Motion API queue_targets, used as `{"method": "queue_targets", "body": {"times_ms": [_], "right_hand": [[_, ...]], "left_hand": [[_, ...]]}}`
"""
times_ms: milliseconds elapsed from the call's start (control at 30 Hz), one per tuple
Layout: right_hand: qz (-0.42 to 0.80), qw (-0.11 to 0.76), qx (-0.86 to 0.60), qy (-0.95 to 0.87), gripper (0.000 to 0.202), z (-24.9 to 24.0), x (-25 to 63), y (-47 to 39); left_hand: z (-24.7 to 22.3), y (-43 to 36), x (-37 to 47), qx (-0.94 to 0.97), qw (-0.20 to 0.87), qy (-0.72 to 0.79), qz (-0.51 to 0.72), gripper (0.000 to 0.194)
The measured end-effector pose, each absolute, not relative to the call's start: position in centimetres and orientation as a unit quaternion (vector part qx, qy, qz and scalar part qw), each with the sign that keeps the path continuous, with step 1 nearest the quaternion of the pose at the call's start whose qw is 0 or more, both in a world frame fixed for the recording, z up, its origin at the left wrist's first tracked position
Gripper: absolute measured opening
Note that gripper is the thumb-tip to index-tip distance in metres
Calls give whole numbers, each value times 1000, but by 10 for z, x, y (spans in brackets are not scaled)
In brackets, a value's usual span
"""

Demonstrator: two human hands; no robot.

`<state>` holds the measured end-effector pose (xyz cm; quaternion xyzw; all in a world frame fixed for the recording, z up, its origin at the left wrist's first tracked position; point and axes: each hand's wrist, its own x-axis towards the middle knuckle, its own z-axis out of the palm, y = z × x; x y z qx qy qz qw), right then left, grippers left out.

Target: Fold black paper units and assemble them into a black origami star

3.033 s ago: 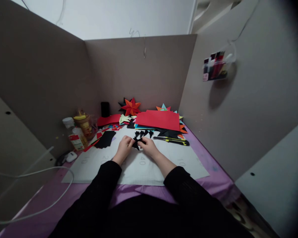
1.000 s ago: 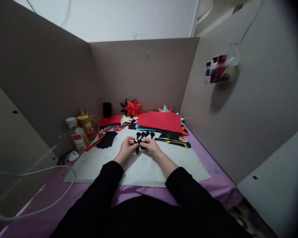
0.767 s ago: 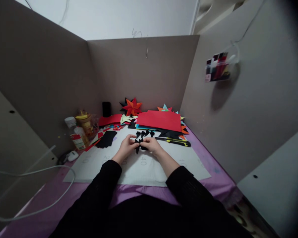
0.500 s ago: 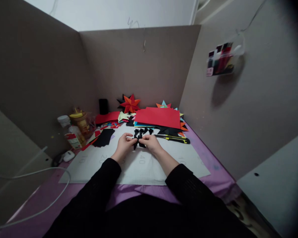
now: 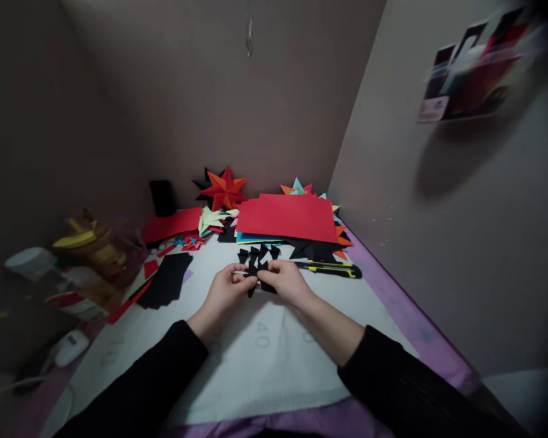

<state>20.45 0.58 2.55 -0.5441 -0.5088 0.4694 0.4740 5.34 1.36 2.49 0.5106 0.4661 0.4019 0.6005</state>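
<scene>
Two bare hands share one folded black paper piece above the rear half of a flat white paper sheet printed with faint numerals. The left hand grips the piece's left side in a narrow thumb-and-finger pinch. The right hand grips its right side in a similar pinch. Four small folded black paper pieces lie in a row just beyond the fingertips, toward the table's rear edge. A black-and-yellow cutter lies beside the right hand, toward the table's right edge. A stack of black paper rectangles lies at the white sheet's left edge. Red paper sheets and a red-and-orange pointed paper star occupy the rear of the table, covered in purple cloth.
</scene>
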Motion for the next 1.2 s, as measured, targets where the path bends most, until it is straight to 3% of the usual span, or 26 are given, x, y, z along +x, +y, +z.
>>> {"method": "queue_targets", "body": {"times_ms": [333, 467, 633, 767, 900, 1133, 1200], "right_hand": [[521, 547, -527, -390, 31, 8, 227, 58], [611, 548, -440, -365, 24, -9, 245, 59], [645, 560, -402, -330, 25, -17, 250, 54], [659, 554, -392, -324, 24, -16, 249, 51], [668, 547, -390, -319, 23, -13, 250, 48], [703, 520, -377, -305, 28, -13, 244, 37], [703, 516, -374, -316, 29, -15, 241, 30]], "left_hand": [[14, 43, 30, 537, 584, 492, 359, 28], [14, 71, 26, 629, 428, 542, 356, 15], [12, 108, 42, 716, 189, 632, 229, 33], [6, 119, 60, 729, 107, 662, 137, 35], [0, 122, 57, 730, 157, 647, 155, 25], [-10, 120, 32, 577, 326, 589, 462, 32], [-11, 111, 32, 533, 362, 587, 490, 32]]}}
